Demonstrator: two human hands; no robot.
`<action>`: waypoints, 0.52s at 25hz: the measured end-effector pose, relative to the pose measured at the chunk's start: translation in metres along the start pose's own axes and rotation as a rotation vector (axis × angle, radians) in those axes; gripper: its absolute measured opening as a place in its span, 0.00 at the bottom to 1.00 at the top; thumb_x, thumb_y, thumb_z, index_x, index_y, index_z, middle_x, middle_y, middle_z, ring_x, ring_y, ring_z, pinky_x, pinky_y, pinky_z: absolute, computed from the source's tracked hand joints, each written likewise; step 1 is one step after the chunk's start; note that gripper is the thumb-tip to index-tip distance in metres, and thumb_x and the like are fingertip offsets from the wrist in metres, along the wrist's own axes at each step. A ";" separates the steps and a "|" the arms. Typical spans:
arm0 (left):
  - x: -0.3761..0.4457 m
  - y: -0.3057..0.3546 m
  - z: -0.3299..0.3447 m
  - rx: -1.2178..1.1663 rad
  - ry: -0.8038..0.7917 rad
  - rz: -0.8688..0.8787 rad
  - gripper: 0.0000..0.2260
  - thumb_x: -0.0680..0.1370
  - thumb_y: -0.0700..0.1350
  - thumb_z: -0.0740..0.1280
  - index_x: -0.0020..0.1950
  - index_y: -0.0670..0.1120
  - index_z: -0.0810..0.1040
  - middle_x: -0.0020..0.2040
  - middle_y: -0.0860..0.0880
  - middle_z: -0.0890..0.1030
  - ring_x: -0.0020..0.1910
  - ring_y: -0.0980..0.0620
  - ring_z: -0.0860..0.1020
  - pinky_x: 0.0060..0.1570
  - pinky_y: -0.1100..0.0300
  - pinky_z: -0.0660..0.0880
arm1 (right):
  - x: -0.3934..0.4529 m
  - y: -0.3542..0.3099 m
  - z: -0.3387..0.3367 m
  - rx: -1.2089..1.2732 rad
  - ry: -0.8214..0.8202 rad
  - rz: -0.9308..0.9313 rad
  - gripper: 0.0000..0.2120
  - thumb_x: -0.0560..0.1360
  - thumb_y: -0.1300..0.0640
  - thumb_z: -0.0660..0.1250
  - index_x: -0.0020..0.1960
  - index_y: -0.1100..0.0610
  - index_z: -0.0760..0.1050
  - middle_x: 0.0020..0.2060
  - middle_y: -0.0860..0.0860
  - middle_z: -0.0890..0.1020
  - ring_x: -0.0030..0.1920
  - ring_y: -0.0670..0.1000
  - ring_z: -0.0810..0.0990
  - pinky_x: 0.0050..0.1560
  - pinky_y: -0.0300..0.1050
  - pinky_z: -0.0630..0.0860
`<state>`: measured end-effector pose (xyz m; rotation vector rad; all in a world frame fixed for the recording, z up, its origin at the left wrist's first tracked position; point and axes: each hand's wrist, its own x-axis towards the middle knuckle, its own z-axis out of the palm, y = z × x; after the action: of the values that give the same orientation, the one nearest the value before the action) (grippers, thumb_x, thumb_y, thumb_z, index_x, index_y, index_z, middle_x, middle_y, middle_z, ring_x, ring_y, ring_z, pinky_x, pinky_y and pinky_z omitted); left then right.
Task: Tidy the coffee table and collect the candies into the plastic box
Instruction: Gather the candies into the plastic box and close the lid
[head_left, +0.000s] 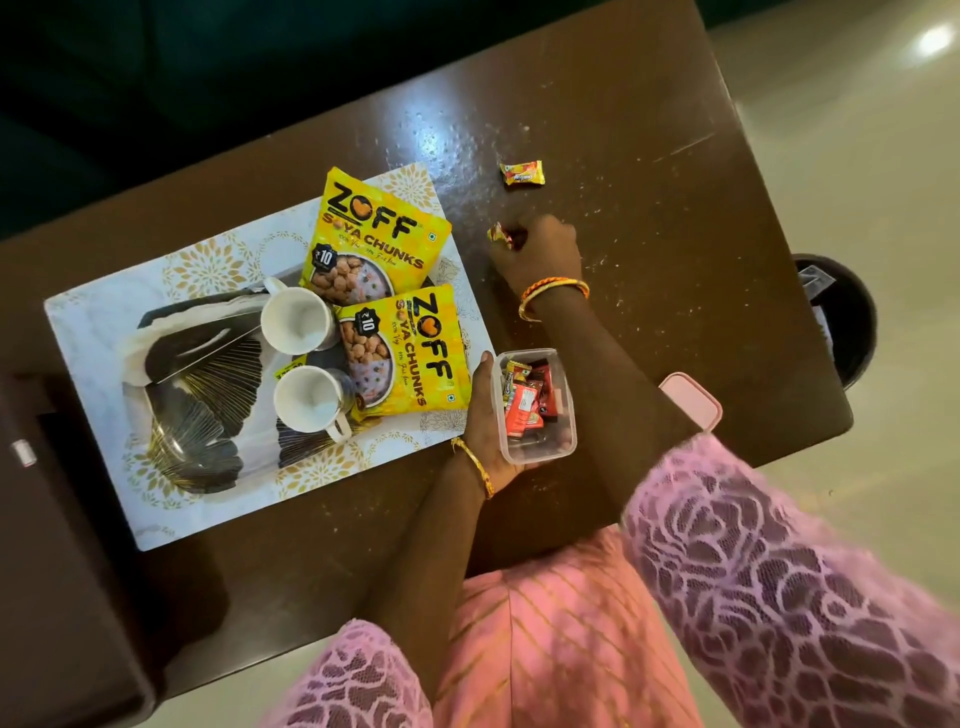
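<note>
While the left hand (485, 415) is cupping the clear rectangular plastic box (535, 408) of red-wrapped candies near the brown wooden coffee table's (649, 156) near edge, the right hand (540, 254) is pinching a small red-and-gold wrapped candy (500, 235) at its curled fingertips. A yellow-orange wrapped candy (522, 173) is lying just beyond those fingers, untouched, toward the far edge.
</note>
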<state>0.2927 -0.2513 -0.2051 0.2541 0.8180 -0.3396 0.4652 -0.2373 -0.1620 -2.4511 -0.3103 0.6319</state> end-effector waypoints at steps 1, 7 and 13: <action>0.001 -0.001 0.000 -0.027 0.008 -0.013 0.25 0.69 0.68 0.59 0.50 0.52 0.84 0.49 0.48 0.86 0.49 0.48 0.83 0.57 0.44 0.75 | -0.008 0.002 -0.008 0.097 -0.014 0.046 0.11 0.71 0.52 0.68 0.47 0.59 0.81 0.44 0.59 0.84 0.47 0.58 0.80 0.46 0.46 0.75; -0.001 -0.002 0.005 -0.099 -0.009 -0.070 0.28 0.72 0.69 0.56 0.53 0.51 0.83 0.51 0.48 0.84 0.52 0.48 0.80 0.52 0.48 0.78 | -0.108 0.042 -0.039 0.305 -0.166 0.200 0.01 0.69 0.54 0.72 0.40 0.50 0.81 0.50 0.53 0.80 0.53 0.52 0.78 0.53 0.54 0.77; -0.006 -0.001 0.002 -0.003 0.051 -0.035 0.29 0.72 0.71 0.51 0.53 0.54 0.82 0.48 0.47 0.85 0.48 0.46 0.82 0.47 0.46 0.80 | -0.151 0.060 -0.035 0.036 -0.283 0.207 0.09 0.70 0.56 0.70 0.50 0.51 0.82 0.73 0.54 0.64 0.73 0.59 0.58 0.69 0.62 0.62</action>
<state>0.2897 -0.2515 -0.1993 0.2465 0.8734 -0.3655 0.3578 -0.3553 -0.1169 -2.3766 -0.1537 1.0683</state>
